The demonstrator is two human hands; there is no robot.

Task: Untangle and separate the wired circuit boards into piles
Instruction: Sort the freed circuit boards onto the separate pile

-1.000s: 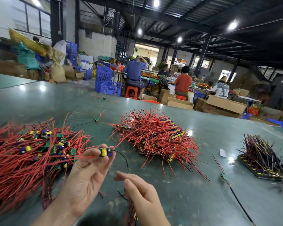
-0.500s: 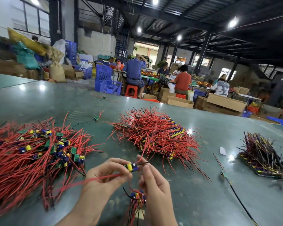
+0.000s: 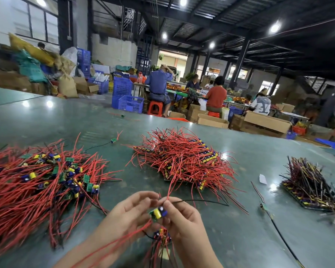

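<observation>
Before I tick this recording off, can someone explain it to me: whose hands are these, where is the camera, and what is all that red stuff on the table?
There is no machine here. A person wears one wide-angle camera on the head, looking forward and down, so you see that person's own two hands. The left hand and the right hand meet over one small circuit board with a yellow part and a blue part; red and black wires run from it. Below it the right hand holds a small bundle of boards. On the green table lie a loose tangled pile on the left, a tidier red-wired pile in the middle, and a darker-wired pile on the right. Other workers sit in the background.
</observation>
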